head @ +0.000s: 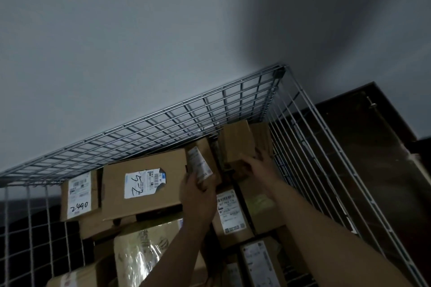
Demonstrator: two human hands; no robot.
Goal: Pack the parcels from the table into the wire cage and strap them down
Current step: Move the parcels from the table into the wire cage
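Both arms reach into the wire cage [163, 123], which is stacked with cardboard parcels. My left hand [198, 193] grips a small labelled box [200, 163] standing tilted at the right edge of a large flat box with a "5-3" label [144, 184]. My right hand [258, 163] holds the lower side of a plain brown box [238, 142] in the far right corner of the cage. A box marked "2490" [79, 196] stands at the far left. More labelled parcels [231, 214] lie beneath my arms.
The cage's back mesh wall leans against a grey wall [140, 30]. Its right mesh side [314, 158] borders a dark brown wooden surface [373, 147]. The left mesh side [35, 228] stands near. A parcel wrapped in shiny plastic [140, 254] lies at the front.
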